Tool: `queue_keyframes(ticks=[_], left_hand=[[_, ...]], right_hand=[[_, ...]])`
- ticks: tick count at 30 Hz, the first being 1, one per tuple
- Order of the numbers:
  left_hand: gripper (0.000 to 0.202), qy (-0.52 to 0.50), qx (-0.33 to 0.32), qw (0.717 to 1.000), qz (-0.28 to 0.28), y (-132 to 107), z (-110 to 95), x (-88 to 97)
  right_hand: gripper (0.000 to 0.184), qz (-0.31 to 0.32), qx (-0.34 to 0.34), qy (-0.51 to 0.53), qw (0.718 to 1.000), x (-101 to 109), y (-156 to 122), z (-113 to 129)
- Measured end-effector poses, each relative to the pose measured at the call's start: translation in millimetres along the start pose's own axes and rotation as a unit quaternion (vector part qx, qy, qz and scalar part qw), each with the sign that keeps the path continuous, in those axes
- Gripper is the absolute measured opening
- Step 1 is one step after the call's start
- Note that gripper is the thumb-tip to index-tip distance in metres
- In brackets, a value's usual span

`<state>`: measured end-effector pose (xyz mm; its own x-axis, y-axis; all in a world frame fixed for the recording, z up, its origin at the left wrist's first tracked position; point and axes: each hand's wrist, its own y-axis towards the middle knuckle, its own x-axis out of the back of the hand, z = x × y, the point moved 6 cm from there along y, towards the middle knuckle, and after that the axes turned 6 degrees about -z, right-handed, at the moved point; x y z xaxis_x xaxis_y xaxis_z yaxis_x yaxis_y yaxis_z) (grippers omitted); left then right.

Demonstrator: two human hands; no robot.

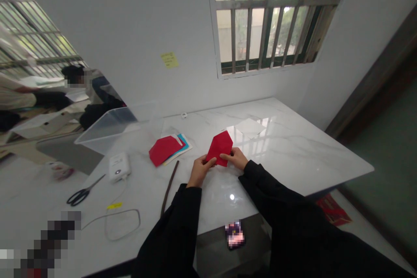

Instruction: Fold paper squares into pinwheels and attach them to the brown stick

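Observation:
A folded piece of red paper [220, 145] is held up over the white table by both of my hands. My left hand [200, 169] pinches its lower left edge, thumb on the front face. At the lower right edge, my right hand [237, 157] grips the same paper, its thumb lying across the front. The fingers behind the paper are hidden. To the left lies a pile with another red paper piece [165, 149] on top, over blue [183, 142] and white sheets. A white sheet [250, 128] rests on the table beyond my right hand.
Left of my arm are a thin brown strip [170, 187], black scissors [81, 194], a white device [119, 167] with a cable, and a clear plastic bin [107, 126]. The marble-patterned table [325, 160] meets the wall below a barred window. Two people sit farther left.

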<state>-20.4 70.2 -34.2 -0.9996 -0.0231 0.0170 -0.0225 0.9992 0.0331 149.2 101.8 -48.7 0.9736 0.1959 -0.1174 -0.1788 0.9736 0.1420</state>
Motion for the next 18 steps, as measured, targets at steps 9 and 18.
queue_keyframes(ticks=[9, 18], left_hand=[[0.057, -0.018, 0.007, 0.999, -0.026, -2, -1, -3.0], [0.053, 0.050, -0.020, 0.998, -0.026, -5, -10, -3.7]], right_hand=[[0.044, 0.010, 0.001, 0.000, 1.000, -4, -7, 6], [0.042, -0.060, -0.008, 0.004, 0.998, 7, -2, 2]])
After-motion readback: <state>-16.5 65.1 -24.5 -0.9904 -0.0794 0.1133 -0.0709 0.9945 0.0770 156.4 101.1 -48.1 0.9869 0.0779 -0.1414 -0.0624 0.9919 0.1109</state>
